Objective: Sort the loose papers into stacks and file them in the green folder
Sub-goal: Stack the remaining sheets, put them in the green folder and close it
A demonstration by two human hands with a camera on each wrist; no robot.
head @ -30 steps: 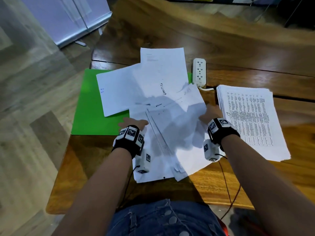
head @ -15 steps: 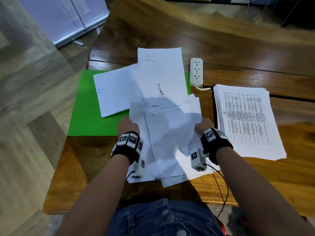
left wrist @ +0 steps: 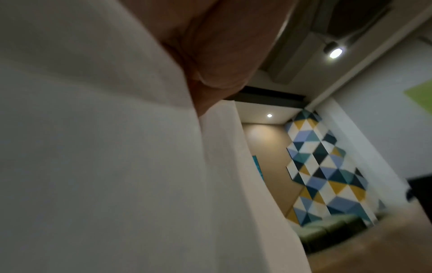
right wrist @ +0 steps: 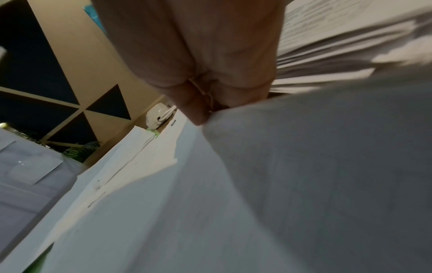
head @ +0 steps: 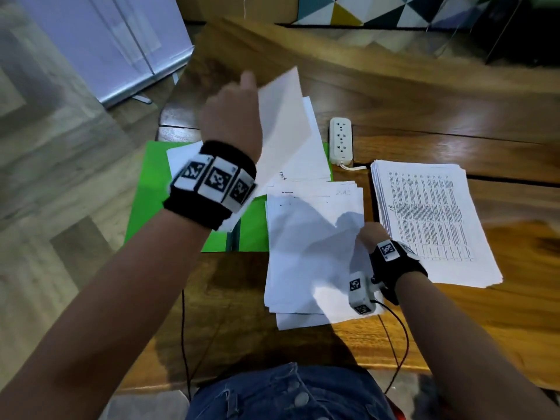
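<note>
Above the green folder [head: 151, 207], raised sheet [head: 281, 122] between left-hand fingers [left wrist: 224, 55].

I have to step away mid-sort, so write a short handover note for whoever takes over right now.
Left hand: raised above the table, gripping a lifted sheet.
Right hand: pinching the right edge of the middle pile.
Green folder: flat at the left, loose sheets on it.
Printed stack: squared, at the right.
Done: one stack formed.
Left: place the lifted sheet, finish sorting, file everything.
</note>
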